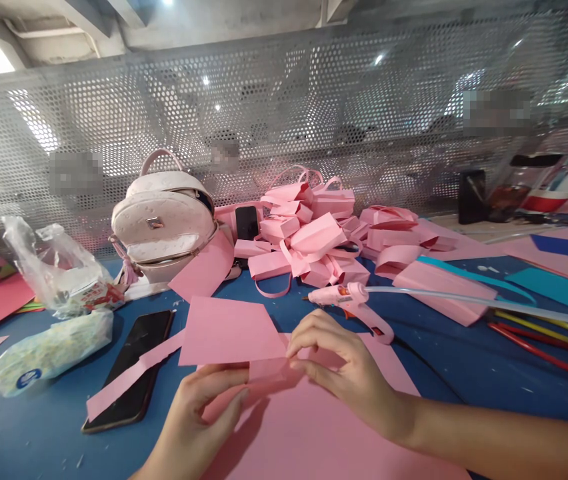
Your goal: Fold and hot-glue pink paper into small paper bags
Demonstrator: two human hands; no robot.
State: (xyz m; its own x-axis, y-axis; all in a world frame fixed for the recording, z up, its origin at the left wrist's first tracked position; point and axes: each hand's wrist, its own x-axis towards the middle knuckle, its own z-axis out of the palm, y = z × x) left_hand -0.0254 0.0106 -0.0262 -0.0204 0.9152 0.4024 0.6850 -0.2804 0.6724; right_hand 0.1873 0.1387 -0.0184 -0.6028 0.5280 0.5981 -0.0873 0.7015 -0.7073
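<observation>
A folded piece of pink paper [229, 330] is held up between my two hands. My left hand [211, 407] grips it from below, with the fingers tucked behind its lower edge and the thumb in front. At its right corner, my right hand [341, 370] pinches the paper between thumb and fingers. Beneath both hands lies a large pink sheet [344, 433]. Just beyond my right hand rests a pink hot glue gun [351, 303] with a long clear glue stick [424, 293] in its back. A narrow pink strip [137, 373] lies across a dark phone [134, 393] on the left.
A pile of small pink paper bags [314, 233] stands at the back, beside a cream backpack [164, 213]. Clear plastic bag [64, 267] and snack packet [54, 350] lie left. Red and yellow sticks [549, 340] lie right. A perforated metal screen [274, 100] closes the far side.
</observation>
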